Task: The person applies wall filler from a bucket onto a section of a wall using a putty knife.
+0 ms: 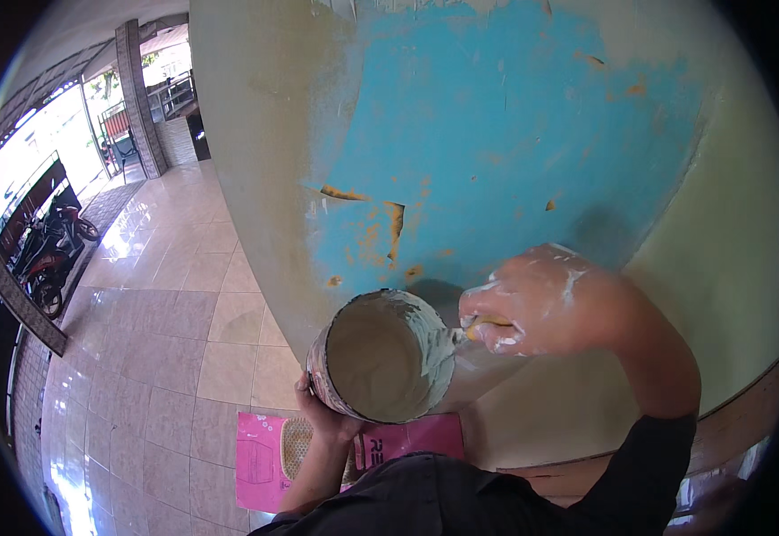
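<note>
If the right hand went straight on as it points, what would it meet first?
Likely the near rim of the bucket, reached first by the yellow-handled tool in the right hand; whether they touch now is unclear.

the left hand (320,413) holds a smeared bucket (318,375) of beige paste (374,357) at its lower left side. just right of the bucket, the right hand (541,302), spotted white, is closed on a yellow tool handle (489,321). beyond both hands is a blue wall patch (515,116); well left of them, a motorbike (48,261) stands past tiled floor (166,375).
</note>
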The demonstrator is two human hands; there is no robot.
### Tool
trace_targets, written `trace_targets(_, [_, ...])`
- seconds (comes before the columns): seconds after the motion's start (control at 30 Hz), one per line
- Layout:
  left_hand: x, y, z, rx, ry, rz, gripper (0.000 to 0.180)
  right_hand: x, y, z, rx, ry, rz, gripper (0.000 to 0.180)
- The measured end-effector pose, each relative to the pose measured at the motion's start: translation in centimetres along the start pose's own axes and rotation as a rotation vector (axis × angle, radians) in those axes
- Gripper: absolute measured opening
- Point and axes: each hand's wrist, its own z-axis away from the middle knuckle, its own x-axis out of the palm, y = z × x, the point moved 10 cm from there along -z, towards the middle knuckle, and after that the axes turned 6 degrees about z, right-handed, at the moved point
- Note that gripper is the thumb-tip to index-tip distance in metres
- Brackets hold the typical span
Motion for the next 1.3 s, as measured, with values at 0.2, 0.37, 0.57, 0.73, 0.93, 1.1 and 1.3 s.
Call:
trace_targets(0.2, [0.0, -0.7, 0.3, -0.073, 0.007, 0.053, 0.069, 1.7, -1.7, -2.5, 0.036, -0.012, 0.144, 0.025])
trace_targets(0.37, [-1.0, -0.4, 0.4, -0.091, 0.03, 0.053, 0.07, 2.2, -3.8, -3.1, -0.089, 0.031, 0.128, 0.023])
trace_targets(0.57, [-1.4, 0.2, 1.1, -0.082, 0.049, 0.068, 0.07, 1.6, -4.4, -4.2, -0.078, 0.229, 0.294, 0.019])
trace_targets(0.73, [-1.0, -0.2, 0.8, -0.113, -0.036, 0.093, 0.068, 6.3, -7.5, -7.5, -0.086, -0.034, 0.298, 0.019])
trace_targets(0.93, [-2.3, -0.7, 0.8, -0.107, 0.013, 0.111, 0.064, 7.7, -7.9, -7.6, -0.263, -0.063, -0.092, 0.018])
trace_targets(1.1, [-3.7, -1.0, 0.4, -0.121, 0.028, 0.178, 0.067, 9.5, -7.5, -7.9, -0.187, -0.074, -0.031, 0.023])
trace_targets(1.3, [-4.2, -1.4, 0.4, -0.08, 0.041, 0.082, 0.067, 8.9, -5.4, -7.6, -0.157, 0.062, -0.21, 0.026])
